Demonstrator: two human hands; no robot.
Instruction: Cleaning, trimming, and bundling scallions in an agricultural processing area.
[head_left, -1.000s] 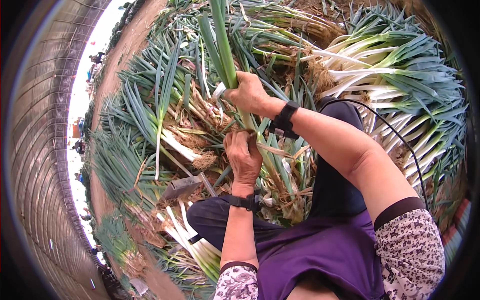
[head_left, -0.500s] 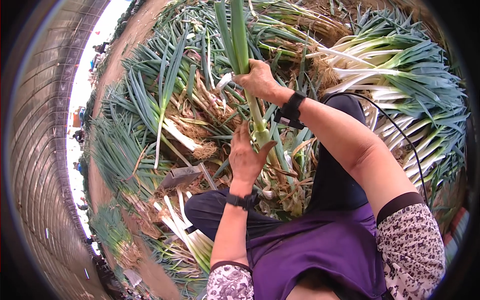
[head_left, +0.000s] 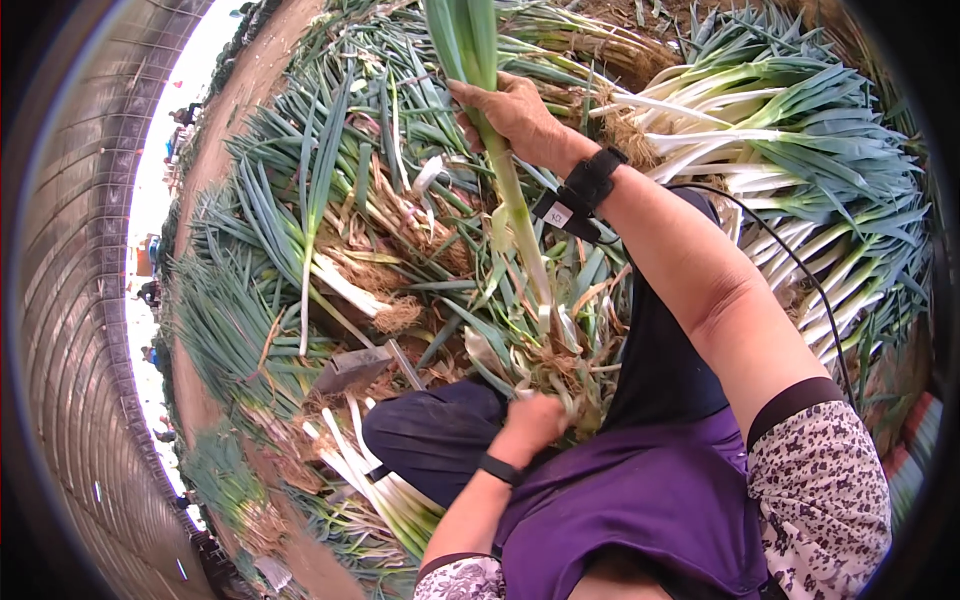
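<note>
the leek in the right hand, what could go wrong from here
The right hand grips the leek high up, so its long stalk might bend or snap under a hard tug. The black cable loops beside the right forearm and could snag as that arm moves. The grey block-like object sits near the left knee, which might knock it.

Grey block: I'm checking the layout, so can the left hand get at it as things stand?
Probably yes: the grey block lies uncovered just beyond the left knee, though the left hand would have to clear that knee.
</note>
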